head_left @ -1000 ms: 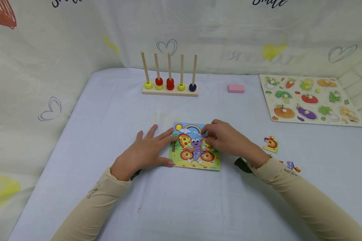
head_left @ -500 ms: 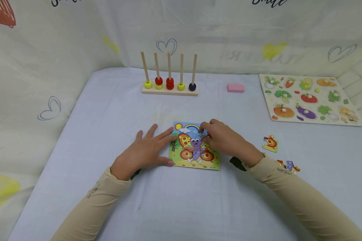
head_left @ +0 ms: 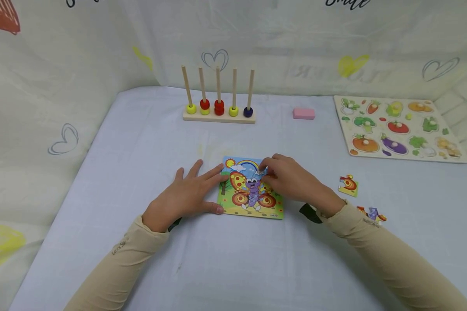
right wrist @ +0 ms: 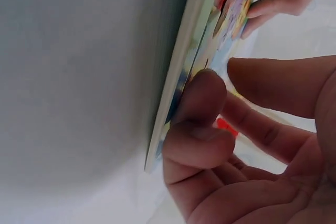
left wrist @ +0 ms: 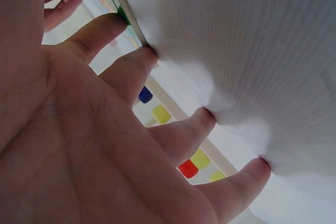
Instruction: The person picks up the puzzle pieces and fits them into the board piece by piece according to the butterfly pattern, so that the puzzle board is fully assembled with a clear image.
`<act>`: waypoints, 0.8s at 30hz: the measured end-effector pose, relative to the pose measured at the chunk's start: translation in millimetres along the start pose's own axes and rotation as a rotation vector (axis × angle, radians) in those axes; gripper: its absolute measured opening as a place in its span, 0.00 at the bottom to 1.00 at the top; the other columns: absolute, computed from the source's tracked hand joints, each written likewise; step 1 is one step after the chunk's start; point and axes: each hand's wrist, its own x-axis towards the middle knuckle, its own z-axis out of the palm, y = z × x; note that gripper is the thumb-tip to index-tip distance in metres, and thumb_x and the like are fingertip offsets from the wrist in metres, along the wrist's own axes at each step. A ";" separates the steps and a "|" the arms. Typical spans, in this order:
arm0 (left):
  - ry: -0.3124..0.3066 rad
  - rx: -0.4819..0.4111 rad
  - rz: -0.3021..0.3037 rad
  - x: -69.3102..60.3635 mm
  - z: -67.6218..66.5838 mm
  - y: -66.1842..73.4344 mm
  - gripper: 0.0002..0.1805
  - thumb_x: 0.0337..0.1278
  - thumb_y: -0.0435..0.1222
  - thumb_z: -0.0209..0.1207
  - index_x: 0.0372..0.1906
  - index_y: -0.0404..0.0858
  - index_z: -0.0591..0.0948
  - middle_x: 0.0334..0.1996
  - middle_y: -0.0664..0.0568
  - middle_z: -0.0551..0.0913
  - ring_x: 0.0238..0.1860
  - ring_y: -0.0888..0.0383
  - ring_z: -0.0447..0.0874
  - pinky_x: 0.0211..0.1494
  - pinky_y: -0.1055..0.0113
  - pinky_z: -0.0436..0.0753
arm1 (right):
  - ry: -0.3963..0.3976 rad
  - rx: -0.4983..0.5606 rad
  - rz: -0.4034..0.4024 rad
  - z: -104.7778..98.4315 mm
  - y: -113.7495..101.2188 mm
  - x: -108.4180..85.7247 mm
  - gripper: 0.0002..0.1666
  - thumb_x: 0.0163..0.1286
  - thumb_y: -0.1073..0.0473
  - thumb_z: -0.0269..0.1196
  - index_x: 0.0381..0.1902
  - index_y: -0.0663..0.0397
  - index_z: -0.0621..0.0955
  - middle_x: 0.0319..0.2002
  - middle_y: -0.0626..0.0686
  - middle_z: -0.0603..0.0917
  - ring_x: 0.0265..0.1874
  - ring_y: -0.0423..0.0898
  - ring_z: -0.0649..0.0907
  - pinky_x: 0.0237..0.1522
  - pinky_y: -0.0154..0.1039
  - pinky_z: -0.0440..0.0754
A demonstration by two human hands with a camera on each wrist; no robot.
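A square butterfly puzzle (head_left: pixel 253 211) lies on the table in the middle of the head view. At its left edge my left hand (head_left: pixel 187 194) is spread, with fingertips on the upper left corner and thumb by the lower left. In the left wrist view, two fingers of the left hand (left wrist: pixel 105 108) touch the board's edge and the others rest on the cloth. Over the upper right part, my right hand (head_left: pixel 289 179) pinches a small puzzle piece (head_left: pixel 260 172), mostly hidden by the curled fingers. The right wrist view shows the right hand (right wrist: pixel 252 166) close against the board.
Two loose puzzle pieces, one with an orange ring (head_left: pixel 348 185) and one with purple (head_left: pixel 372 214), lie on the right beside the right forearm. Behind stand a peg abacus (head_left: pixel 219 119) and a pink block (head_left: pixel 303 114). A vegetable puzzle board (head_left: pixel 408 129) lies at back right.
My right hand has shifted slightly over the puzzle's upper right part, first left, then a little back to the right. The left hand has stayed in place.
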 end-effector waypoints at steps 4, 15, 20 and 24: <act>0.004 -0.001 0.002 0.9 0.5 -0.5 0.50 0.60 0.61 0.72 0.85 0.56 0.65 0.88 0.58 0.48 0.85 0.32 0.38 0.75 0.22 0.50 | 0.046 0.033 -0.040 -3.8 2.8 -6.8 0.10 0.75 0.66 0.68 0.52 0.62 0.86 0.39 0.52 0.84 0.38 0.49 0.81 0.40 0.45 0.82; 0.019 -0.008 0.008 0.7 1.8 -1.2 0.50 0.59 0.60 0.73 0.84 0.55 0.66 0.88 0.57 0.49 0.84 0.31 0.39 0.74 0.21 0.50 | 0.136 0.087 -0.068 -9.4 7.7 -23.3 0.08 0.76 0.67 0.66 0.50 0.61 0.87 0.43 0.51 0.86 0.38 0.48 0.82 0.39 0.44 0.83; 0.019 -0.006 0.011 1.1 2.5 -1.6 0.50 0.60 0.60 0.74 0.84 0.55 0.66 0.88 0.57 0.49 0.84 0.31 0.39 0.74 0.21 0.51 | 0.176 0.086 -0.080 -9.5 11.1 -30.2 0.07 0.76 0.67 0.68 0.49 0.59 0.88 0.41 0.50 0.85 0.36 0.46 0.81 0.37 0.42 0.82; 0.021 -0.005 0.016 0.9 2.7 -2.4 0.50 0.60 0.60 0.74 0.84 0.54 0.66 0.88 0.57 0.49 0.84 0.31 0.40 0.74 0.21 0.51 | 0.217 0.102 -0.100 -11.7 12.3 -36.1 0.06 0.76 0.68 0.68 0.47 0.59 0.88 0.39 0.49 0.85 0.33 0.45 0.80 0.33 0.39 0.80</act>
